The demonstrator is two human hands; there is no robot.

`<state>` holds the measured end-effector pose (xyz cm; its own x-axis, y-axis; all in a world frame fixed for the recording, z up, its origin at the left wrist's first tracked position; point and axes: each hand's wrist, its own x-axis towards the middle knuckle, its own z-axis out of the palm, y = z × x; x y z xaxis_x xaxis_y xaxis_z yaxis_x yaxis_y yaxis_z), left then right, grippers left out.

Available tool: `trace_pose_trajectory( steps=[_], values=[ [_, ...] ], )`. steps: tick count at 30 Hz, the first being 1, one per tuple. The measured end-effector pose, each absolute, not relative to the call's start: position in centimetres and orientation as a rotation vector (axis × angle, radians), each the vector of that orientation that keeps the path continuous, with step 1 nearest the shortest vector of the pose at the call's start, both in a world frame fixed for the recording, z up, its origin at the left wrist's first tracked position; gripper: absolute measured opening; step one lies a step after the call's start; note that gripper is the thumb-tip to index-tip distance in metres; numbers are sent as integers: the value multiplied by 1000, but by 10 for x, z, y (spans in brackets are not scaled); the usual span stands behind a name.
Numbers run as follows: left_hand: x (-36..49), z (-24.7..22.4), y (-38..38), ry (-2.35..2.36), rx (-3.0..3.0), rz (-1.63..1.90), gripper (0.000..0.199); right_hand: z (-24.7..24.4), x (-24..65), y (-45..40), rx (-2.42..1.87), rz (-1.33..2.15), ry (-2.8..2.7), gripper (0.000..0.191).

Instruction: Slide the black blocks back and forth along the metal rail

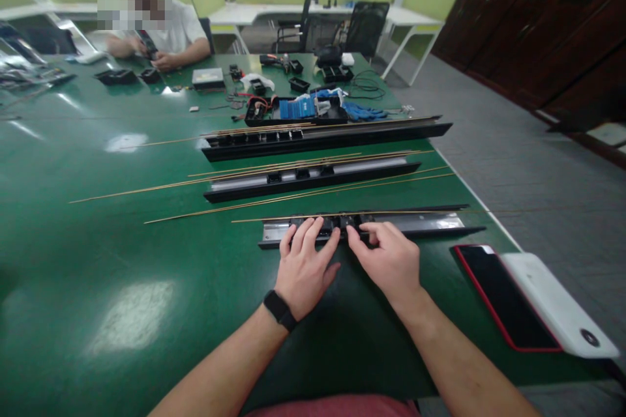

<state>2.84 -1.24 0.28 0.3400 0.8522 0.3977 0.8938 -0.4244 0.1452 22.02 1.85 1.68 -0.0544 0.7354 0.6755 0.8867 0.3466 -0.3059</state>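
Observation:
A long black channel (425, 225) with a silvery inner face lies crosswise on the green table before me. Small black blocks (364, 217) sit inside it near its middle, and a thin brass-coloured rod (259, 219) runs along its far edge. My left hand (306, 267), a black watch on its wrist, rests with fingers spread over the channel and the blocks. Close beside it, my right hand (391, 257) has its thumb and forefinger curled at one black block. Whatever lies between those fingertips is too small to make out.
Two more black channels (313, 179) (372, 135) lie farther back with long thin rods (195, 212) around them. A red-edged phone (506, 296) and a white device (557, 303) lie at right. Behind are an open black case (296, 111) and a seated person (166, 32) holding something dark.

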Motion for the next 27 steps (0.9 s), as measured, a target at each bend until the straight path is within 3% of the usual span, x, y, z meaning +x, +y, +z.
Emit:
trace_pose_trajectory(
  steps=[27],
  values=[
    [29,5,-13,-1623,-2496,-679,63,5,238,28,-1663,-218,-1746,34]
  ],
)
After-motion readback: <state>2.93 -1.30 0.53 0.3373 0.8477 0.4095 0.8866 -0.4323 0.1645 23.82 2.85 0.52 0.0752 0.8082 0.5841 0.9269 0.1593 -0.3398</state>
